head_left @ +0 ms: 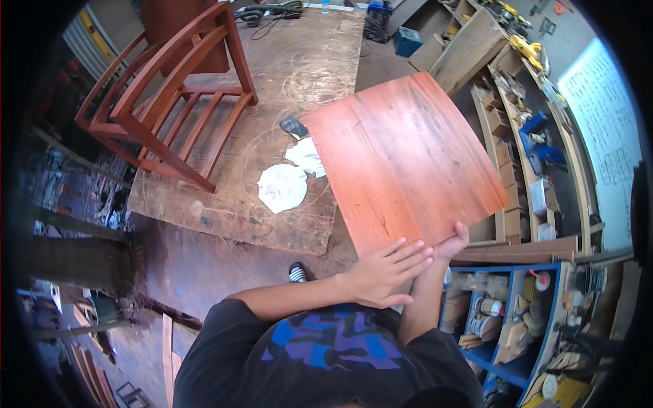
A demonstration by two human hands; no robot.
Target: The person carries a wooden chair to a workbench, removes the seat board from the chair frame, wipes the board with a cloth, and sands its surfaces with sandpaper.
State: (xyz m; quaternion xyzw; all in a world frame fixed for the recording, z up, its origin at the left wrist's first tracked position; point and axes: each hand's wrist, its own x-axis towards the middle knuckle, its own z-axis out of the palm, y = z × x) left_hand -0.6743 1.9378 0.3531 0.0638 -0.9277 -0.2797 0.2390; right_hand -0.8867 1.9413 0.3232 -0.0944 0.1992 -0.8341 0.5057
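Observation:
A reddish-brown wooden panel (408,160) is tilted up in front of me, its lower left part above the table's corner. My right hand (450,243) grips its near edge, with some fingers hidden under or behind the wood. Flat and with fingers stretched out, my left hand (391,273) lies at the near edge beside the right wrist. It holds nothing. Left of the panel, two white crumpled cloths (282,188) rest on the worn wooden table (238,221). A small dark object (293,127) sits just behind them, against the panel's left corner.
On the table's left stands a reddish wooden chair frame (183,102). Power tools (269,12) with cords lie at the far end. To my right are shelves (507,136) of tools and a blue cabinet (503,313) with cans. A whiteboard (609,136) hangs on the wall.

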